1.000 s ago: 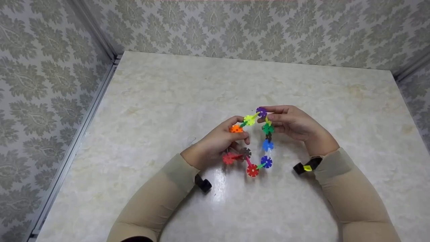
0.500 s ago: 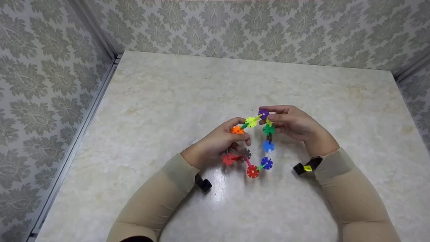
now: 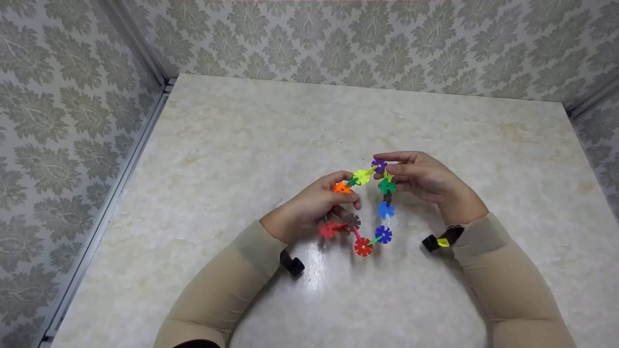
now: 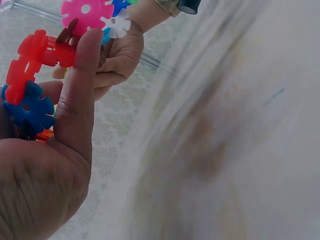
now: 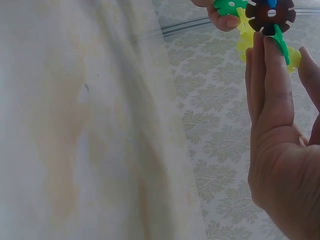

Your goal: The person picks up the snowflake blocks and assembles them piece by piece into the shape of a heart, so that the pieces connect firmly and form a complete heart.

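A ring of colourful notched plastic discs (image 3: 386,210), slotted together edge to edge, hangs between my two hands above the table. My left hand (image 3: 314,200) holds its left side, thumb and fingers around the orange disc (image 3: 342,187); part of the chain is hidden there. In the left wrist view a blue disc (image 4: 31,111) and a red disc (image 4: 20,75) sit by the palm. At the upper right corner, my right hand (image 3: 425,176) pinches the ring near the purple disc (image 3: 379,166). A brown disc (image 5: 271,14) stands above the fingertips in the right wrist view.
The pale marbled table (image 3: 232,145) spreads beneath both arms. Patterned wall panels (image 3: 309,38) stand behind it and on the left, joined by a metal frame (image 3: 121,174). A black wrist camera (image 3: 292,266) sits below the left cuff, another black camera (image 3: 430,242) below the right.
The top of the ring, with its purple and yellow discs, has shifted slightly down and right in the head view. Both hands keep their hold and have barely moved.
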Available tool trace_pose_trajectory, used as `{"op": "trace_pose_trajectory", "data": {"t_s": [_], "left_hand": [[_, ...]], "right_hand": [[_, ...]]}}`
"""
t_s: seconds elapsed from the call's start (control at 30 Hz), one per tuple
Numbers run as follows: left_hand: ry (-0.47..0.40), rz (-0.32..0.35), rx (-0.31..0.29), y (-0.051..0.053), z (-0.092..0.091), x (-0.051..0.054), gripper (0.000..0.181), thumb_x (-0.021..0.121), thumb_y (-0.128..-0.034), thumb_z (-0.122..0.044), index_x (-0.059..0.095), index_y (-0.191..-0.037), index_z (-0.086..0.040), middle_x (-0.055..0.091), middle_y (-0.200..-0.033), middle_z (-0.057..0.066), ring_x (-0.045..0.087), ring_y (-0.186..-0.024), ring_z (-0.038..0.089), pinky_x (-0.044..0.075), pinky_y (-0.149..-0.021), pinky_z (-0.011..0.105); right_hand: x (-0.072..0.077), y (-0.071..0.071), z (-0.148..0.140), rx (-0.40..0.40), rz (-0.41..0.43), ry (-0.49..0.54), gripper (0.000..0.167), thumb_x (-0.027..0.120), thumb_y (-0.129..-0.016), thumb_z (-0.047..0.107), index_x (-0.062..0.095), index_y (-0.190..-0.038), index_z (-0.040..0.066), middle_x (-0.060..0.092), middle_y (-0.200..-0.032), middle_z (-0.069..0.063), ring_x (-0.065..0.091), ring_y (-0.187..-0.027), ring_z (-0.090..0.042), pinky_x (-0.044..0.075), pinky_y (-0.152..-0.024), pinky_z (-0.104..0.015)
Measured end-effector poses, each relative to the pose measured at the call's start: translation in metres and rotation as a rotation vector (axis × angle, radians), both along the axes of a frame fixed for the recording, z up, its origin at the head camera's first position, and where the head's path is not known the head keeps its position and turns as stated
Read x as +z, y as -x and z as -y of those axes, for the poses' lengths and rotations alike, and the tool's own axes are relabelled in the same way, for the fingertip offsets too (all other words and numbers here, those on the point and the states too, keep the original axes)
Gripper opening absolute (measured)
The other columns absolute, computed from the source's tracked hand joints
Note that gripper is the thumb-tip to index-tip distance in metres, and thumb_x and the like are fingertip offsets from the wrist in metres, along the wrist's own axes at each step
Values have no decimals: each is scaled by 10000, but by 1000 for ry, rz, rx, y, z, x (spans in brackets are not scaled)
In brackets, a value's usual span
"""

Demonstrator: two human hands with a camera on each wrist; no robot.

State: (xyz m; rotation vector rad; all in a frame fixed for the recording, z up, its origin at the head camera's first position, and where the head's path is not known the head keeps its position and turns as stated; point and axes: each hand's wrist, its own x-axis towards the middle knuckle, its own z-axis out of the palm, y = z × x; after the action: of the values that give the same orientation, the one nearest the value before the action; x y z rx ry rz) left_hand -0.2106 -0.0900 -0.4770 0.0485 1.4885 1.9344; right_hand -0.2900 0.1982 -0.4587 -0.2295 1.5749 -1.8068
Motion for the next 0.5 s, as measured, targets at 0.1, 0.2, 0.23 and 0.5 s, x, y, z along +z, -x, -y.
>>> {"op": "trace_pose_trajectory", "data": {"t_s": [0.1, 0.2, 0.23, 0.5], "left_hand": [[-24, 15, 8, -1, 0, 0, 425, 710, -1107, -123, 528, -1486, -181, 764, -1044, 78, 666, -597, 132, 625, -593, 294], [-41, 30, 18, -2, 1, 0, 431, 727, -1092, -110, 536, -1472, -180, 762, -1077, 94, 668, -599, 134, 638, -602, 308], [-37, 25, 19, -2, 1, 0, 427, 729, -1089, -109, 544, -1467, -180, 764, -1082, 94, 670, -599, 131, 638, -600, 303], [1, -25, 30, 0, 0, -1, 424, 736, -1079, -90, 569, -1462, -163, 774, -1044, 88, 610, -605, 118, 519, -561, 234]], "right_hand": [[-1, 0, 0, -9, 12, 5, 349, 623, -1149, 65, 699, -1489, 94, 878, -1114, -64, 843, -885, -113, 702, -806, -255], [-2, 0, 0, -17, 33, 11, 316, 621, -1138, 30, 700, -1441, 74, 879, -1096, -70, 853, -891, -129, 709, -814, -272], [-2, 0, 0, -18, 38, 12, 304, 619, -1136, 21, 700, -1425, 69, 879, -1090, -71, 853, -891, -130, 709, -813, -273], [-2, 1, 0, -14, 66, 1, 231, 630, -1132, 14, 726, -1331, 80, 879, -1062, -72, 861, -916, -138, 712, -827, -282]]}}
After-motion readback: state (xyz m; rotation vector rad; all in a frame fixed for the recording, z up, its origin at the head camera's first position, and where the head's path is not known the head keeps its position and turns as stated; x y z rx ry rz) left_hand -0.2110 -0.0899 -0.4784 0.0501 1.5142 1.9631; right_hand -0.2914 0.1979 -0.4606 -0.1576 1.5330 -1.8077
